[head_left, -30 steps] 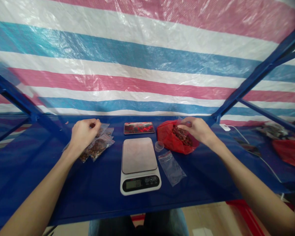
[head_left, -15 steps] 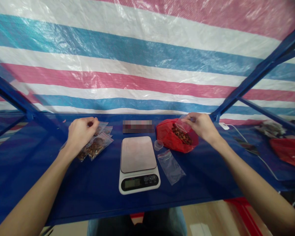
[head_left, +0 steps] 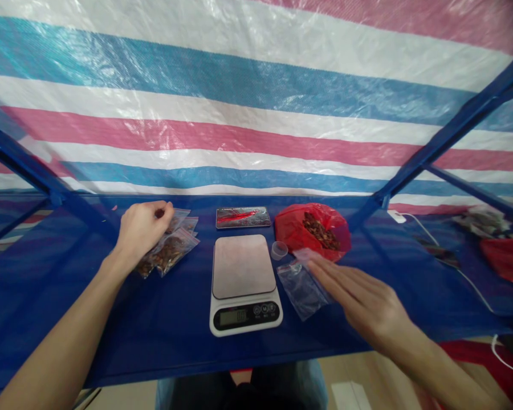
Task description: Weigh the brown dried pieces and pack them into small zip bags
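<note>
My left hand [head_left: 147, 228] is curled closed over a pile of clear zip bags [head_left: 173, 250] filled with brown, nut-like bits. A dark brown spot shows inside its curled fingers, but what they grip is hidden. My right hand [head_left: 363, 296] pinches a small clear plastic bag [head_left: 306, 255], its fingers pressed together. Beneath that hand lies an empty zip bag [head_left: 301, 291], flat on the blue shelf. Just beyond, a red plastic bag [head_left: 288, 228] stands open with loose brown bits [head_left: 322, 232] inside. Between my hands sits a white kitchen scale [head_left: 243, 267], its pan bare.
A small clear cup [head_left: 279, 250] stands between the scale and the red bag. Behind the scale lies a dark phone-like slab [head_left: 243, 217] with a red pattern. Blue metal braces [head_left: 436, 142] rise at both sides. A white cable [head_left: 461, 279] runs along the right.
My right hand has come from above the red bag toward me, over the flat zip bag, bringing the small clear bag along. My left hand has stayed at the pile.
</note>
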`<state>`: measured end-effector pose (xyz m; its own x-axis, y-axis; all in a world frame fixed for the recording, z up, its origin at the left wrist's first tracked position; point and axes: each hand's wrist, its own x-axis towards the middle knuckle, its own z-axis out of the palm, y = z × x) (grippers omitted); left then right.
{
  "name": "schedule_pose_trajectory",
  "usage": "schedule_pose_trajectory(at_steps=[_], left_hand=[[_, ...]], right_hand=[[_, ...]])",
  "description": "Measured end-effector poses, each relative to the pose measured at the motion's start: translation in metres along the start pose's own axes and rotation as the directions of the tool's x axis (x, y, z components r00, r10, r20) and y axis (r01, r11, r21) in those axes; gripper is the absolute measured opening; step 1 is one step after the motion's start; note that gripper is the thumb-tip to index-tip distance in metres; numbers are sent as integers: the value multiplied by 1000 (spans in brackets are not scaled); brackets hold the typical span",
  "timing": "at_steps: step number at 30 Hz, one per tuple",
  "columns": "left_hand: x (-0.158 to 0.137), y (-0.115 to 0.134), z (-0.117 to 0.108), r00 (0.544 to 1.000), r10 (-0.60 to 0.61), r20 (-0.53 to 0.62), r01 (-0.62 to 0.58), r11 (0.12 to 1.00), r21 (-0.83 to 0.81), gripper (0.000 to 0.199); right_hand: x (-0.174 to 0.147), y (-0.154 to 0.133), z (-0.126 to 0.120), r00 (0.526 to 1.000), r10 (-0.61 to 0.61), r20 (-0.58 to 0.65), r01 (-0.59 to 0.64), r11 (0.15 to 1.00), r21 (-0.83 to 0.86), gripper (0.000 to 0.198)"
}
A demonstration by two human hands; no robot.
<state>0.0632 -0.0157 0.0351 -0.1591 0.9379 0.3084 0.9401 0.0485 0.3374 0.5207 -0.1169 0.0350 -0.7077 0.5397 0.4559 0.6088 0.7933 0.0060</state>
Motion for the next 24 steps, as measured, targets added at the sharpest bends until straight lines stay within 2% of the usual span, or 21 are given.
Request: schedule_pose_trajectory(at_steps=[2,4,9,13,16,18,21,24], left_hand=[[0,1,-2,996,64,56,-64,998,5,43],[-1,4,-6,983,153,98,-153,988,-14,41],[-17,11,-13,949,259,179,-245,965,-100,48],[-46,-3,-2,897,361,256,-349,933,-93,56],[-73,-22,12,905,329,270,-339,941,-10,77],[-89,-32,20,903,331,272,-347,938,8,73],[-102,-36,21,917,324,235,-329,944,-18,61],[-99,-27,7,946,292,139,-282,956,-82,55]], right_hand=[[-19,-15,20,988,-44,151,53,997,-58,71],[-31,-22,35,975,-35,217,56,994,-91,73],[-31,-21,38,984,-39,176,53,996,-77,72],[-25,-19,43,977,-46,209,57,997,-48,62],[-26,-15,51,956,-53,290,58,998,-10,82],[-27,-12,51,949,-69,307,66,998,20,90],[-25,-5,41,979,-30,204,22,999,41,73],[-12,-3,22,997,75,-8,-73,993,92,54]])
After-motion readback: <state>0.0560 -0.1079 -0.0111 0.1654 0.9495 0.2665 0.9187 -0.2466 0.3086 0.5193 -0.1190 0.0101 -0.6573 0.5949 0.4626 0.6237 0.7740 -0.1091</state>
